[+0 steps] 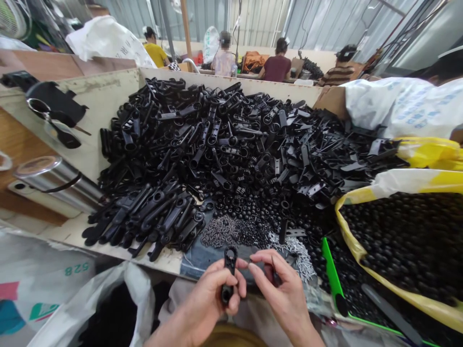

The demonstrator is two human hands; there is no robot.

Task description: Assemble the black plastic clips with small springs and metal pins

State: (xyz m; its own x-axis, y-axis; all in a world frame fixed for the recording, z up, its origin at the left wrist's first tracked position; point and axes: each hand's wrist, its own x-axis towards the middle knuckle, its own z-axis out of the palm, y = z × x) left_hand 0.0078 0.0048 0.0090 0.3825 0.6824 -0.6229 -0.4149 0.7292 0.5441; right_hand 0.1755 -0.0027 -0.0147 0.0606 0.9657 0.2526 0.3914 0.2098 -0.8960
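Note:
My left hand (211, 301) is closed around a black plastic handle part (229, 274), held upright at the bottom centre. My right hand (280, 289) sits just to its right, fingers pinched together at the part's top end on something small and dark that I cannot make out. A thin dark rod (275, 274) also lies in that hand. Right in front of the hands lie a heap of small dark screws (226, 230) and a patch of silver pins (294, 248).
A big pile of black plastic parts (231, 140) fills the wooden tray (104, 96). A yellow bag of black round pieces (405, 236) stands at the right, a green-handled tool (332, 274) beside it. Metal cylinder (54, 180) at left. Several people sit at the back.

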